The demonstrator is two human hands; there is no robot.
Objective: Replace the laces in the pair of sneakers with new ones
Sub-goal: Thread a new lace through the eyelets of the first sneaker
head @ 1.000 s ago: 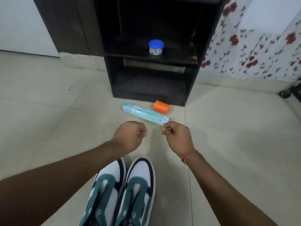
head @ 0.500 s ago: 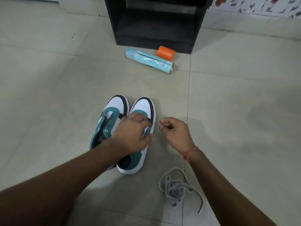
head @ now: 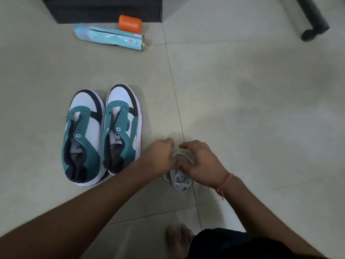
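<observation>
Left hand [head: 158, 156] moved off sneakers [head: 102, 133] onto white lace bundle [head: 179, 179]; right hand [head: 200, 163] joins. Both pinch lace loop. Eyelets empty; threading next.

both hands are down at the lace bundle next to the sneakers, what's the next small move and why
Probably lift the white lace bundle off the floor and pull one end free. Both sneakers show bare eyelets, and the left hand and right hand already have fingers on a loop of it, though the lace is tangled.
</observation>
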